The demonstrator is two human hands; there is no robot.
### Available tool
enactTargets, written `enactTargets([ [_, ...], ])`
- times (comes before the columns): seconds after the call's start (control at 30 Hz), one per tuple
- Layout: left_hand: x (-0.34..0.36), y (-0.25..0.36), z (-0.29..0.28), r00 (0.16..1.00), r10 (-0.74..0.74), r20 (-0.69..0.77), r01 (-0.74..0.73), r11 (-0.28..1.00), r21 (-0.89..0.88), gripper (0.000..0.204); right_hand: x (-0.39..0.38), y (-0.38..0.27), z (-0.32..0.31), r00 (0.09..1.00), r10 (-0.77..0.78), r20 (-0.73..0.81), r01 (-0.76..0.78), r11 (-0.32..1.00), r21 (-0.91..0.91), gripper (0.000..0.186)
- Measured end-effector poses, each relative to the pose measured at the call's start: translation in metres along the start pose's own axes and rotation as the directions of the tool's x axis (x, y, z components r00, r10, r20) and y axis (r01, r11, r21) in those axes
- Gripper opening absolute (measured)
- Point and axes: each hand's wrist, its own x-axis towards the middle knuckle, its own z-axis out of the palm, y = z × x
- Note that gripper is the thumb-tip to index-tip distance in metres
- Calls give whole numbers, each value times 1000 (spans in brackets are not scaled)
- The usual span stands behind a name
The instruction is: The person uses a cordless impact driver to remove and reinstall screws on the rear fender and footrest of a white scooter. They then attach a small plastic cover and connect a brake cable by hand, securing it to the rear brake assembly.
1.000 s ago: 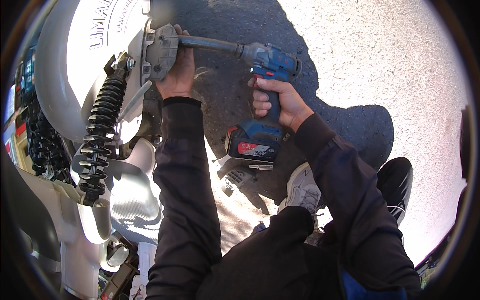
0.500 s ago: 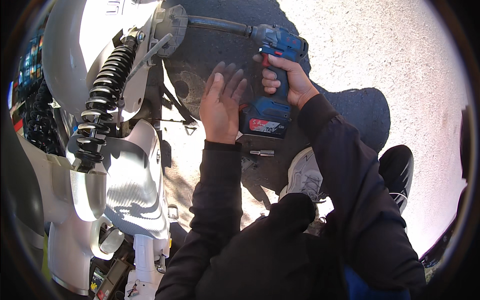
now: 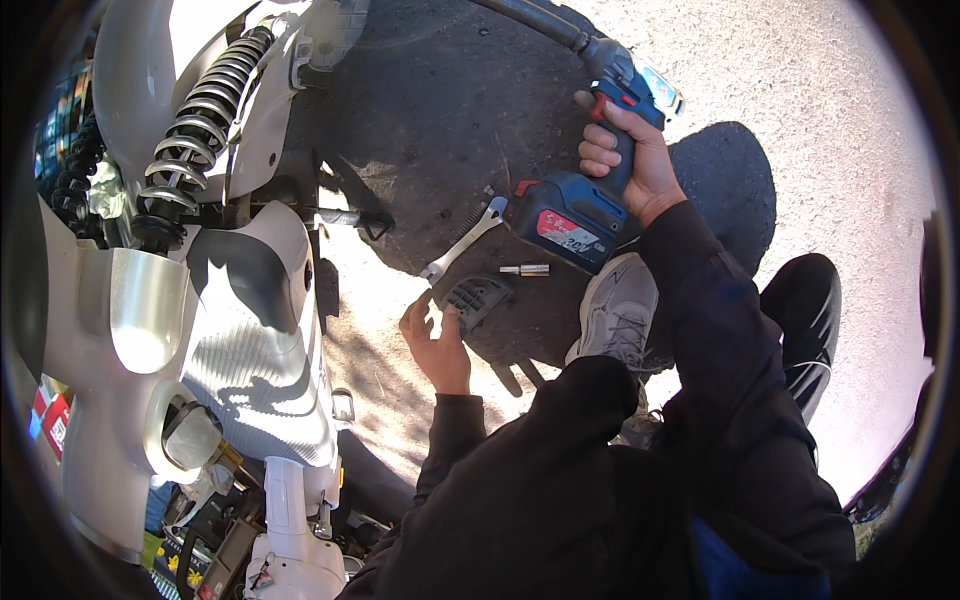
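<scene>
A blue cordless impact wrench [image 3: 605, 150] with a red trigger is gripped by my right hand [image 3: 650, 165]. Its battery [image 3: 570, 222] hangs low above the ground, and its long dark extension bar [image 3: 535, 20] runs out past the upper edge. My left hand [image 3: 440, 350] is low over the ground, thumb and forefinger apart, beside a dark slotted plastic piece [image 3: 475, 300]. The lower end of a silver spanner [image 3: 465, 240] is close to those fingertips; contact cannot be made out. Right of the plastic piece lies a silver socket [image 3: 525, 270].
On the left a white scooter [image 3: 250, 370] shows its black coil-spring shock absorber [image 3: 195, 130]. My shoe [image 3: 615, 300] stands near the socket. Tools and boxes [image 3: 215, 560] are at lower left. Sunlit pavement [image 3: 790, 70] spreads to the right.
My left hand has dropped from beside the impact wrench to near the spanner's lower end. The impact wrench has shifted right, its bar away from the wheel hub. The view has shifted slightly.
</scene>
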Motion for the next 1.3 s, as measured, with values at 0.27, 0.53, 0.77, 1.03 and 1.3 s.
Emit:
enactTargets([
  [0.27,-4,25,9,984,137,117,-144,988,57,45,-120,-119,54,886,-388,-253,133,736,-664,41],
  [0.53,22,86,59,911,291,292,-298,954,-23,36,-230,-189,106,743,-594,-308,-387,-5,-922,21],
  [0.77,42,81,84,963,78,258,-114,985,127,38,-188,-207,132,865,-488,-118,-310,-334,-890,25],
  [1.03,-56,42,-38,944,-99,314,-35,919,393,28,-151,-206,142,785,-517,-341,-506,-217,-835,29],
  [1.3,-156,149,-129,844,-474,250,450,880,150,34,-182,-179,170,570,-540,-619,-498,373,-783,22],
])
